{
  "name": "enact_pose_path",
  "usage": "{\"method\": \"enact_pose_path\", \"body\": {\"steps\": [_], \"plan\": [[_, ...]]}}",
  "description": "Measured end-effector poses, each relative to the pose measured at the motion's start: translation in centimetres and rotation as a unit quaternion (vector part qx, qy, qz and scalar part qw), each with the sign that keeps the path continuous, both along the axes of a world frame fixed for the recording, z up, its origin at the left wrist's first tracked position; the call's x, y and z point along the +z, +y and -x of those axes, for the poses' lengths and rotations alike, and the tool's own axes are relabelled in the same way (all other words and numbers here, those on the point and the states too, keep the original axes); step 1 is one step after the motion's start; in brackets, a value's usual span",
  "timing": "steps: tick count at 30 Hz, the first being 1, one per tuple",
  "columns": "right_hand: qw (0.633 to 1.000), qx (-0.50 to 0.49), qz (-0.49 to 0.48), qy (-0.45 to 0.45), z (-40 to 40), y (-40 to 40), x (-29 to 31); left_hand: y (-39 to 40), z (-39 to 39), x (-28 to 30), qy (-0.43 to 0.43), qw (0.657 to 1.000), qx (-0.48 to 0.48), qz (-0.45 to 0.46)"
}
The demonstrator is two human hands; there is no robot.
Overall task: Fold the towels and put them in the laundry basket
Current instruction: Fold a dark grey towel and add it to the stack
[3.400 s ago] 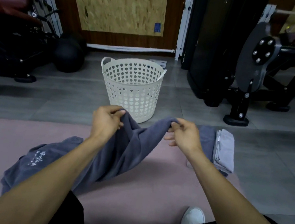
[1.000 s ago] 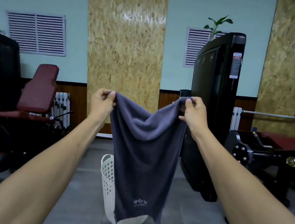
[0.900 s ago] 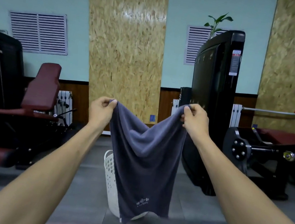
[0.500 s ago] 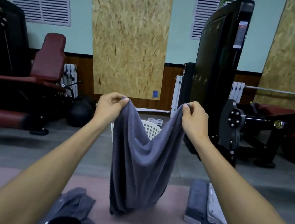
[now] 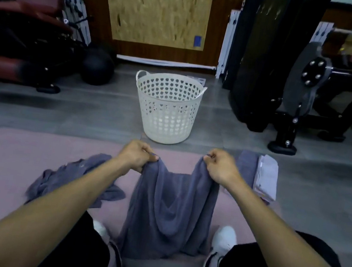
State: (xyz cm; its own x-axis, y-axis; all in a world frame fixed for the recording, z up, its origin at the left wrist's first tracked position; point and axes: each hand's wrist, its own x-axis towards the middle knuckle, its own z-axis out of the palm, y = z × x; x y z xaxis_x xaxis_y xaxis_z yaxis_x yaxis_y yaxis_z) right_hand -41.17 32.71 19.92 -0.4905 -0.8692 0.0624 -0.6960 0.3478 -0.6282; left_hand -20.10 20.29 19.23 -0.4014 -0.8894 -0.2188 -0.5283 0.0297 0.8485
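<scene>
A grey-blue towel [image 5: 170, 212] hangs between my hands, its lower end lying on the pink mat [image 5: 3, 165] between my feet. My left hand [image 5: 136, 158] pinches its left top corner and my right hand [image 5: 219, 169] pinches the right one. A second grey towel [image 5: 69, 177] lies crumpled on the mat under my left forearm. Folded towels [image 5: 259, 176] are stacked on the floor to the right of my right hand. The white perforated laundry basket [image 5: 167, 109] stands upright just beyond the mat, straight ahead.
Black gym machines [image 5: 302, 83] stand at the right, close behind the folded stack. A red padded bench [image 5: 20, 27] and a black ball [image 5: 97, 68] are at the back left. Grey floor surrounds the basket. My white shoes [image 5: 220, 248] rest on the mat's near edge.
The towel was held high in front of me and has come down, so its lower part now rests on the mat. My view has tilted down toward the floor.
</scene>
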Motion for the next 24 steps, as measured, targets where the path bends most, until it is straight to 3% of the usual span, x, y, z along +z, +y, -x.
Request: {"method": "enact_pose_path", "body": {"steps": [6, 12, 18, 24], "plan": [[0.984, 0.07, -0.164, -0.008, 2.8, -5.2, -6.4, -4.2, 0.5, -8.0, -0.104, 0.992, 0.028, -0.073], [0.959, 0.122, -0.255, -0.016, 4.9, -12.5, -10.4, -10.7, 2.3, -12.1, -0.179, 0.981, -0.044, -0.063], [0.937, 0.178, -0.301, -0.011, 6.2, -19.7, -19.1, -18.2, 3.2, -20.0, -0.285, 0.94, -0.185, -0.016], [0.949, 0.173, -0.261, -0.026, 5.8, -24.7, -29.5, -23.6, 3.8, -29.6, -0.363, 0.903, -0.208, -0.098]]}}
